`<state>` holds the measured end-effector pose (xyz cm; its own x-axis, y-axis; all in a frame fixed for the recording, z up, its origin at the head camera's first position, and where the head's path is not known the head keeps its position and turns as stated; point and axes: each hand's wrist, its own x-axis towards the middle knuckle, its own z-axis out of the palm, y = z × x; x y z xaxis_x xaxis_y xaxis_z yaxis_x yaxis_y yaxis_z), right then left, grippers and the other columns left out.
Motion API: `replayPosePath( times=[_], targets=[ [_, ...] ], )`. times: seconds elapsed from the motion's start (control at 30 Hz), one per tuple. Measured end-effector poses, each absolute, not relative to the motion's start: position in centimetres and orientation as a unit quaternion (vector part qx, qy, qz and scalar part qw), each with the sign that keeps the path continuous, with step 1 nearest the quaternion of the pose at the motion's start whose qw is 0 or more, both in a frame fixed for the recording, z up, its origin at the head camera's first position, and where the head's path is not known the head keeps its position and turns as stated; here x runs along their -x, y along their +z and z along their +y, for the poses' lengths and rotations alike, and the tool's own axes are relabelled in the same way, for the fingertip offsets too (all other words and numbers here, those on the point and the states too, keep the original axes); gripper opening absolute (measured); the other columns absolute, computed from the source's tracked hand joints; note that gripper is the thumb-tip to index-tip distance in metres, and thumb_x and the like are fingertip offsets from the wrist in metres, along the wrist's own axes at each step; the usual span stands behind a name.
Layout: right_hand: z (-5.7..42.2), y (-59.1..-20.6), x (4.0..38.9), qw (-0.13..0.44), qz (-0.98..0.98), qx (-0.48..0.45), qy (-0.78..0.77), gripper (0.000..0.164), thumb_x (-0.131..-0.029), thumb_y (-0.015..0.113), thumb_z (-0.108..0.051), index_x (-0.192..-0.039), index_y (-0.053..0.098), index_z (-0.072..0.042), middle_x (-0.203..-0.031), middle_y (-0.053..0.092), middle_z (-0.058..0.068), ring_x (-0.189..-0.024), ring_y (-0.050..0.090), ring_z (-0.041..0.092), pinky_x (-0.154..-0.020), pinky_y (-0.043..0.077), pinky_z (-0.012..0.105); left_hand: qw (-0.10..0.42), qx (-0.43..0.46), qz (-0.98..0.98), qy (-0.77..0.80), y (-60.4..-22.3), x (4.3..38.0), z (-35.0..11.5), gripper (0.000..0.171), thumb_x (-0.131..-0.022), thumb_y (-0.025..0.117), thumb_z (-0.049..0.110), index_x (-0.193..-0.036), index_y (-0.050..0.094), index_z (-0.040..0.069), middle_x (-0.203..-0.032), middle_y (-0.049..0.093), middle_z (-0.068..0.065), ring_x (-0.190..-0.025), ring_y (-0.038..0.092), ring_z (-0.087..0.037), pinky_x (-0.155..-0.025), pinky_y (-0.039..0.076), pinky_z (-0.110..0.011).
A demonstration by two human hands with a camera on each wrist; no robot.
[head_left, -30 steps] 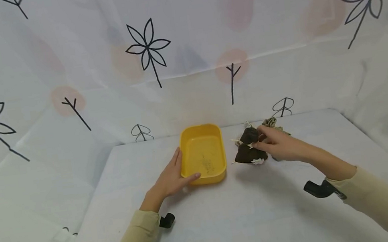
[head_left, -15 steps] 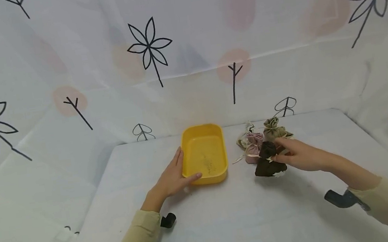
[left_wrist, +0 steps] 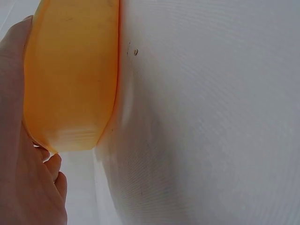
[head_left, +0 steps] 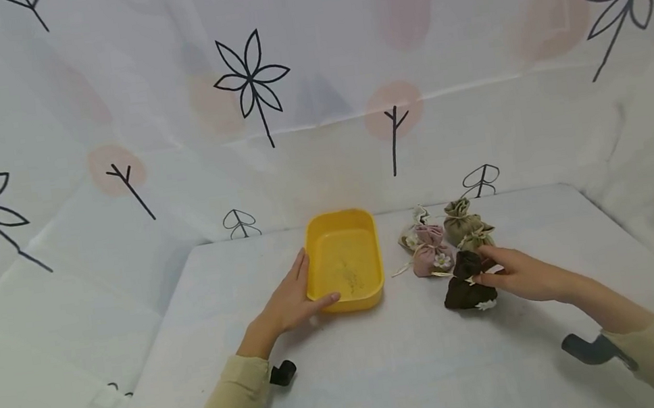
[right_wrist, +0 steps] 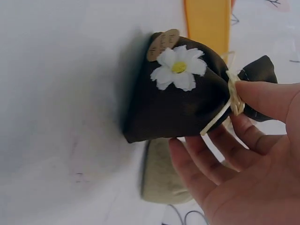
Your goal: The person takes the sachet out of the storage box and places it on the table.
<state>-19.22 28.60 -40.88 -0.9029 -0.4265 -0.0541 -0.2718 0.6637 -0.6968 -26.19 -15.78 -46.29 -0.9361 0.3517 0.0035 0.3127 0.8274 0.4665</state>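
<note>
A yellow plastic tray (head_left: pixel 343 263) stands towards the back of the table. My left hand (head_left: pixel 286 301) rests against its near left corner, fingers stretched along the left wall and thumb across the front rim. With thumb and fingers, my right hand (head_left: pixel 516 272) pinches the tied neck of a dark brown drawstring pouch (head_left: pixel 468 292). A white fabric flower (right_wrist: pixel 171 70) and a small tan tag (right_wrist: pixel 163 44) decorate that pouch in the right wrist view. Behind it are a pink pouch (head_left: pixel 426 260) with a flower and an olive-green pouch (head_left: pixel 459 223).
Another light pouch (head_left: pixel 410 239) sits behind the pink one. One more greenish pouch (head_left: pixel 478 237) lies just beyond my right fingers, partly hidden by them. White cloth covers the table (head_left: pixel 348 378), and a patterned curtain (head_left: pixel 321 157) hangs right behind it.
My right hand has carried the dark brown pouch right and towards me, away from the tray. The pink and green pouches behind it have come into view. The left hand and tray stay put.
</note>
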Motion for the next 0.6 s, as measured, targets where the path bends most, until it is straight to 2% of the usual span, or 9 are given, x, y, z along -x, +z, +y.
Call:
replayPosePath(
  times=[0.2, 0.33, 0.43, 0.5, 0.6],
  targets=[
    [28.7, -42.0, 19.3, 0.079, 0.907, 0.189, -0.369, 0.054, -0.106, 0.058, -0.024, -0.144, 0.042, 0.01, -0.135, 0.057, 0.029, -0.122, 0.056, 0.047, -0.097, 0.05, 0.064, 0.034, -0.177, 0.954, 0.239, -46.1, 25.9, -16.0, 0.121, -0.084, 0.057, 0.082, -0.166, 0.003, 0.012, -0.173, -0.002, 0.0, -0.157, 0.018, -0.025, -0.124, 0.024, -0.047],
    [28.8, -42.4, 19.4, 0.072, 0.906, 0.189, -0.373, 0.053, -0.106, 0.058, -0.022, -0.145, 0.042, 0.01, -0.138, 0.054, 0.031, -0.123, 0.056, 0.046, -0.099, 0.048, 0.065, 0.033, -0.183, 0.953, 0.241, -46.1, 25.9, -16.3, 0.122, -0.083, 0.057, 0.083, -0.166, 0.002, 0.012, -0.173, -0.001, -0.002, -0.157, 0.016, -0.026, -0.124, 0.022, -0.047],
    [29.0, -42.2, 19.4, 0.058, 0.902, 0.205, -0.375, 0.047, -0.106, 0.058, -0.02, -0.142, 0.047, 0.008, -0.136, 0.057, 0.028, -0.121, 0.059, 0.044, -0.098, 0.051, 0.061, 0.033, -0.185, 0.949, 0.253, -46.1, 25.9, -16.4, 0.122, -0.083, 0.054, 0.085, -0.166, 0.003, 0.011, -0.173, -0.001, -0.001, -0.158, 0.013, -0.024, -0.125, 0.02, -0.047],
    [29.4, -42.0, 19.2, 0.036, 0.906, 0.217, -0.362, 0.042, -0.105, 0.059, -0.02, -0.139, 0.052, 0.005, -0.133, 0.06, 0.023, -0.117, 0.061, 0.04, -0.095, 0.054, 0.054, 0.039, -0.182, 0.943, 0.275, -46.1, 26.0, -16.6, 0.118, -0.085, 0.053, 0.083, -0.166, 0.006, 0.011, -0.173, -0.002, 0.0, -0.158, 0.011, -0.023, -0.125, 0.019, -0.048],
    [30.2, -41.7, 19.0, -0.034, 0.918, 0.244, -0.311, 0.033, -0.103, 0.064, -0.016, -0.131, 0.059, 0.0, -0.126, 0.065, 0.014, -0.111, 0.064, 0.034, -0.089, 0.057, 0.047, 0.04, -0.174, 0.93, 0.322, -46.1, 25.9, -17.2, 0.107, -0.091, 0.054, 0.076, -0.166, 0.011, 0.014, -0.173, 0.002, 0.0, -0.158, 0.01, -0.024, -0.125, 0.017, -0.051]
  ],
)
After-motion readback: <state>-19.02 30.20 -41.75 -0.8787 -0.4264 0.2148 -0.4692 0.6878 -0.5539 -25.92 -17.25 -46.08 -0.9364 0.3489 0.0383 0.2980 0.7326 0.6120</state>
